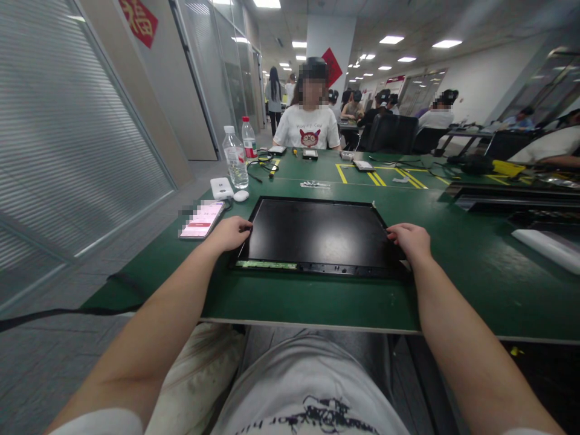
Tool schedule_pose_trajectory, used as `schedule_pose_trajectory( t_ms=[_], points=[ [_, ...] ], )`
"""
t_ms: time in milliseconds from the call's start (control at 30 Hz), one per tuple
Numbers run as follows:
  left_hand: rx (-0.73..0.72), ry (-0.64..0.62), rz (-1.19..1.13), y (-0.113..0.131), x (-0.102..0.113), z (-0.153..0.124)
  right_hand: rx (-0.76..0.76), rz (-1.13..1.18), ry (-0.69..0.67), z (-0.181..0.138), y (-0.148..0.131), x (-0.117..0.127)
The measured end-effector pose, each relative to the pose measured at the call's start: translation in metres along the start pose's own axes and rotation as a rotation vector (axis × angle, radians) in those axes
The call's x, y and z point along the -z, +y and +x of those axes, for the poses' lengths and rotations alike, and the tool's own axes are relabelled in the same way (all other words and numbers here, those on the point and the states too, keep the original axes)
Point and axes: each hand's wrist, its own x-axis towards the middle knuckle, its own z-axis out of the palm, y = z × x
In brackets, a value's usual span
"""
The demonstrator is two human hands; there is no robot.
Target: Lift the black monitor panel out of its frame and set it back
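A black display panel (317, 235) lies flat on the green table in front of me, with a green circuit strip (266, 265) along the left part of its near edge. My left hand (232, 233) grips the panel's left edge, thumb and fingers closed together at the frame. On the opposite side, my right hand (413, 241) pinches the right edge in the same way. The undersides of the edges, and the fingertips there, are partly hidden. A small pale tab shows by the panel's near right corner, under my right wrist.
Left of the panel are a phone (202, 220), a white power bank (221, 188), a water bottle (235, 158) and a red-capped bottle (249, 139). Dark panel parts (493, 198) and a white bar (550, 249) lie right. A person (307, 124) sits across the table.
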Motion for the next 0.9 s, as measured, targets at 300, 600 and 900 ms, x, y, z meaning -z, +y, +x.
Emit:
schedule_pose_trajectory(
  t_ms=[300, 600, 900],
  points=[
    [0.020, -0.018, -0.001, 0.001, 0.001, 0.000, 0.013, -0.010, -0.033, 0.012, 0.013, 0.001],
    [0.069, 0.019, -0.021, 0.003, 0.001, 0.000, 0.020, -0.038, 0.014, 0.017, 0.019, 0.002],
    [0.105, 0.010, 0.114, -0.006, -0.007, 0.005, 0.057, -0.255, -0.015, 0.023, 0.028, -0.009]
  ],
)
